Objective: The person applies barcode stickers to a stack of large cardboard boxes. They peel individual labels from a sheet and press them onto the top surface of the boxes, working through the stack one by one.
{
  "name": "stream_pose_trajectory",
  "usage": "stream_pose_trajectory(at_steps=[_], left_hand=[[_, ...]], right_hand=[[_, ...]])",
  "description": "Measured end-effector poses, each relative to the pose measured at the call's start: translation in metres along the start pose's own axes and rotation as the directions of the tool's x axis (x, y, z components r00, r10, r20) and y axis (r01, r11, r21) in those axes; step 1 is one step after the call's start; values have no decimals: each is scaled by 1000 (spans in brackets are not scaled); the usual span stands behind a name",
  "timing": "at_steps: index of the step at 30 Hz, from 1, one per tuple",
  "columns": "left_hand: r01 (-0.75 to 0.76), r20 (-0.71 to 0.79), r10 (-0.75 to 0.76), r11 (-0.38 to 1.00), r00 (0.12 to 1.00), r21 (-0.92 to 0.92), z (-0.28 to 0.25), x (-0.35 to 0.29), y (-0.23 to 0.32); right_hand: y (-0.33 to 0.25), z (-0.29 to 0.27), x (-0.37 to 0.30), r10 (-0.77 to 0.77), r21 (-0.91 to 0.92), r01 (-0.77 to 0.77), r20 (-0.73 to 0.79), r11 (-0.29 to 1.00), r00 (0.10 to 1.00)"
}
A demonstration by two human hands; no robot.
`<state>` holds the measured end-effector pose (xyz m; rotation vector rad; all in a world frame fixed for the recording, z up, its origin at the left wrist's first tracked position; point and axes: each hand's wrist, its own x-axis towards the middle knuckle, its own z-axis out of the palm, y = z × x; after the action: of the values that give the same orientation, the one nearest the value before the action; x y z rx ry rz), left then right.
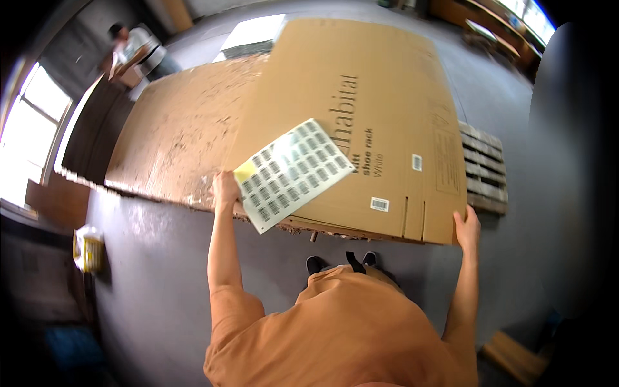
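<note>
My left hand (225,188) is closed on the lower left edge of a white sheet of barcode labels (298,169), which has a yellow patch at one corner. The sheet is tilted over a large flattened cardboard box (387,84) with dark print and two white stickers on it. At the box's near right corner, my right hand (468,227) is closed around the edge, thumb towards the printed face. Part of its grip is hidden by the cardboard. Under the box's left side lies a scuffed brown board (174,122).
A wooden pallet (485,169) stands just right of the box. A white-topped stack (253,35) is behind it. At the far left, a person (143,53) works by a dark stack (90,132). A yellow bucket (89,250) sits on the grey floor (148,277).
</note>
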<state>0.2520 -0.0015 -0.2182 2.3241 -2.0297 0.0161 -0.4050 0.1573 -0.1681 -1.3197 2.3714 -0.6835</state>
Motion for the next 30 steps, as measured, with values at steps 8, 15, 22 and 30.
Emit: stream_pose_trajectory(at_steps=[8, 15, 22, 30], left_hand=[[245, -107, -335, 840, 936, -484, -47, -1, 19], [157, -200, -342, 777, 918, -610, -98, -2, 12], [222, -304, -439, 806, 845, -549, -124, -13, -80], [279, -309, -651, 639, 694, -717, -131, -101, -152]], right_hand=[[-6, -11, 10, 99, -50, -98, 14, 994, 995], [40, 16, 20, 173, 263, -111, -223, 958, 959], [-17, 32, 8, 8, 668, -74, 102, 740, 995], [-189, 111, -32, -365, 806, -135, 402, 577, 840]])
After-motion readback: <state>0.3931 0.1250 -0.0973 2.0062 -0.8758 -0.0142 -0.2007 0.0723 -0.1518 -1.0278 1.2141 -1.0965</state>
